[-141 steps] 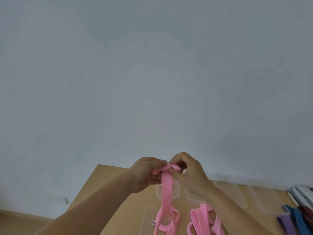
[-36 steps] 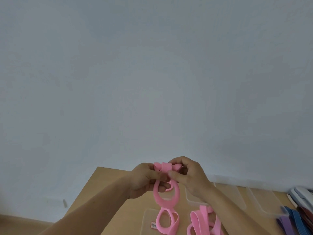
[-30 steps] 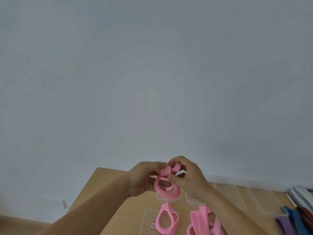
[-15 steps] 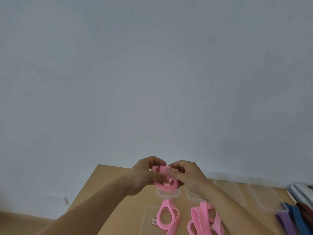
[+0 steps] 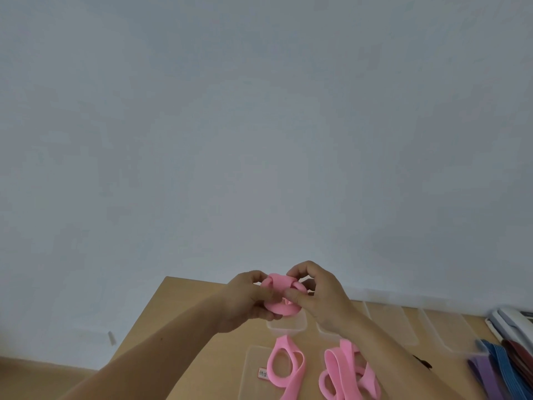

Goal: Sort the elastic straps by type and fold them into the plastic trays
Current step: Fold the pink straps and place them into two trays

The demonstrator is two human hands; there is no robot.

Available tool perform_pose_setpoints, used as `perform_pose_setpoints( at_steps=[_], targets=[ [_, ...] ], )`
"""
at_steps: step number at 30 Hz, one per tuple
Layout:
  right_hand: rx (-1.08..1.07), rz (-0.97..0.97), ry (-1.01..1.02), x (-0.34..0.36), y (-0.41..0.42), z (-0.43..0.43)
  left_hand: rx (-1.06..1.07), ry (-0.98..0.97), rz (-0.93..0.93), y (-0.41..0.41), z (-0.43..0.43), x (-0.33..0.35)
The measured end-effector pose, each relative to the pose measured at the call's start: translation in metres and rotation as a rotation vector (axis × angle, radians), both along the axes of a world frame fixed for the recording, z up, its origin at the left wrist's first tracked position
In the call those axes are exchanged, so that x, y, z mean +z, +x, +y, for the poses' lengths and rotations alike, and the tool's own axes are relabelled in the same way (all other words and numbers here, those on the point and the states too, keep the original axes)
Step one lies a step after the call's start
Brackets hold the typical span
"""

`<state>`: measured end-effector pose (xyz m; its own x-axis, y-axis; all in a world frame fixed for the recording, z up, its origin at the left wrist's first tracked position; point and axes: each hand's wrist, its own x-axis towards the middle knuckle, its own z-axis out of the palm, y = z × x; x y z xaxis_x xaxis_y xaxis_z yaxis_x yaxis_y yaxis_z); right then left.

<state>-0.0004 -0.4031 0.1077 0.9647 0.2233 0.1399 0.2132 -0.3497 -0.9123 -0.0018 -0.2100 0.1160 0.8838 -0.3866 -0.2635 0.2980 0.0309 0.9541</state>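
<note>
Grips the pink flat elastic strap (image 5: 281, 284), lately a hanging loop and now wound into a tight coil, between left hand (image 5: 245, 301) and right hand (image 5: 320, 298) over the small clear plastic tray (image 5: 285, 332); judged ready for placing.

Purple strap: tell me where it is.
In the head view, the purple strap lies at the far right on the wooden table, just left of the blue strap.

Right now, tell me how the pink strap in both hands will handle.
Probably floppy: the pink strap bends into tight loops between left hand and right hand. Likely springy: released, it may uncoil, like the loose straps lying open below.
</note>
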Motion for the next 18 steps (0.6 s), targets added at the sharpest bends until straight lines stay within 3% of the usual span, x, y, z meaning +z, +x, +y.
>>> perform_pose_setpoints(
  at_steps=[6, 12, 18],
  targets=[
    [-0.001, -0.15, -0.142, -0.004, 0.003, 0.003, -0.144, -0.086, 0.006, 0.005, 0.004, -0.006],
    [0.015, -0.212, -0.288, -0.023, 0.006, 0.002, 0.002, -0.094, 0.142, 0.016, 0.005, -0.019],
    [0.006, -0.036, -0.264, -0.039, 0.006, 0.005, -0.045, -0.073, 0.16, 0.023, 0.011, -0.041]
  ],
)
